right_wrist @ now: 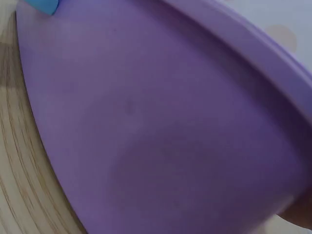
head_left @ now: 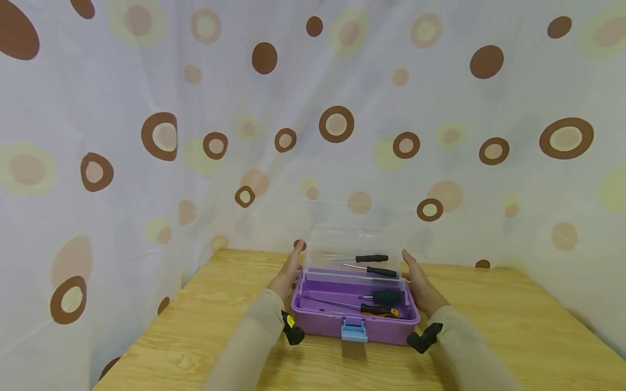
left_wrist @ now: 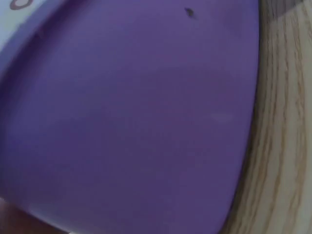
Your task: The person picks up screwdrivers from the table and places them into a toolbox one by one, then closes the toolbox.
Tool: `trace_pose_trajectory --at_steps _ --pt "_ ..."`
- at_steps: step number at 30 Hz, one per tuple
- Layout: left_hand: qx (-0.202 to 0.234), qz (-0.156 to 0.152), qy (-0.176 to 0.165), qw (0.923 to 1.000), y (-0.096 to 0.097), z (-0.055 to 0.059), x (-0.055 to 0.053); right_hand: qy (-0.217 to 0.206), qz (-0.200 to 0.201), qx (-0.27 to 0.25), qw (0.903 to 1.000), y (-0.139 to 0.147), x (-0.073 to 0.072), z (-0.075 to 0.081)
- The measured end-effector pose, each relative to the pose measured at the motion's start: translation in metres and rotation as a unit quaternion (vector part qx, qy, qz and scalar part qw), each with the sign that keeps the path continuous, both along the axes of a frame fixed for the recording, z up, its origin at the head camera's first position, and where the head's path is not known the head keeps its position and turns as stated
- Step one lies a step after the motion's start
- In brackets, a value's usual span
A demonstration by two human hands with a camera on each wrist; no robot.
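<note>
A purple toolbox (head_left: 320, 324) stands on the table with its clear lid (head_left: 352, 239) raised at the back. My left hand (head_left: 287, 276) is at its left end and my right hand (head_left: 423, 288) at its right end, thumbs pointing up and fingers fairly straight. Purple end walls fill both wrist views, where most of each hand is hidden. Inside the box lie a dark green-handled screwdriver (head_left: 385, 296) and a long screwdriver with a black handle (head_left: 374, 309); another thin shaft with orange shows below. Two black-handled screwdrivers (head_left: 371, 259) are seen at the lid.
A light blue latch (head_left: 354, 330) hangs open on the front of the box. The wooden table (head_left: 494, 320) extends to both sides. Behind and to the left hangs a white curtain (head_left: 381, 179) with brown and yellow dots.
</note>
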State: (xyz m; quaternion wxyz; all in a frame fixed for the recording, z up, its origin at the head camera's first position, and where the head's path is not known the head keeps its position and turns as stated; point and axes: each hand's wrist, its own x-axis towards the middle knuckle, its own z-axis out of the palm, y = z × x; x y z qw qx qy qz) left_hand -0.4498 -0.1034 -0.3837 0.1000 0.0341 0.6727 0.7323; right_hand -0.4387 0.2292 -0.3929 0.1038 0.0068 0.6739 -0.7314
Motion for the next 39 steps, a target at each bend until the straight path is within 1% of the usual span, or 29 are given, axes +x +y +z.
trace_pose_trajectory --at_steps 3,4,5,6,8,10,12,16,19,21,22,24,28,30,34,39 --pt "0.032 -0.047 0.003 0.9984 0.004 -0.003 -0.004 -0.013 0.016 -0.029 0.9994 -0.005 -0.001 -0.002" --pt "0.04 -0.058 0.014 0.9974 0.006 -0.004 -0.006 -0.012 0.016 -0.036 0.9991 -0.007 -0.001 -0.003" --pt "0.044 -0.06 0.031 0.9968 0.007 -0.005 -0.007 -0.009 0.015 -0.035 0.9992 -0.008 0.0 -0.003" --pt "0.04 -0.059 0.048 0.9963 0.009 -0.006 -0.009 -0.005 0.011 -0.039 0.9992 -0.009 0.0 -0.004" --pt "0.02 -0.042 0.084 0.9954 0.012 -0.008 -0.012 0.002 0.007 -0.045 0.999 -0.01 0.001 -0.005" --pt "-0.001 -0.021 0.119 0.9926 0.014 -0.009 -0.016 0.021 0.001 -0.029 0.9994 -0.012 0.001 -0.005" --pt "-0.011 -0.015 0.149 0.9887 0.015 -0.011 -0.02 0.047 -0.008 -0.012 0.9988 -0.013 0.001 -0.005" --pt "-0.005 -0.013 0.182 0.9832 0.015 -0.013 -0.022 0.089 -0.022 0.01 0.9957 -0.014 -0.002 -0.005" --pt "0.002 -0.008 0.189 0.982 0.015 -0.012 -0.021 0.115 -0.026 0.026 0.9927 -0.014 -0.005 -0.004" --pt "0.017 -0.011 0.195 0.9807 0.015 -0.013 -0.022 0.129 -0.03 0.047 0.99 -0.013 -0.007 -0.004" --pt "0.016 -0.006 0.194 0.9809 0.016 -0.014 -0.021 0.133 -0.032 0.055 0.9891 -0.012 -0.008 -0.004" --pt "0.009 0.007 0.189 0.982 0.016 -0.015 -0.021 0.136 -0.032 0.068 0.9878 -0.012 -0.01 -0.005" --pt "-0.031 0.046 0.166 0.9845 0.016 -0.018 -0.02 0.147 -0.033 0.087 0.9848 -0.011 -0.011 -0.007" --pt "-0.035 0.054 0.159 0.9852 0.017 -0.019 -0.021 0.155 -0.033 0.092 0.9831 -0.011 -0.011 -0.007" --pt "-0.034 0.06 0.154 0.9857 0.017 -0.019 -0.022 0.162 -0.029 0.092 0.982 -0.01 -0.012 -0.007" --pt "-0.034 0.063 0.16 0.9845 0.018 -0.018 -0.023 0.168 -0.029 0.09 0.9813 -0.01 -0.014 -0.006"
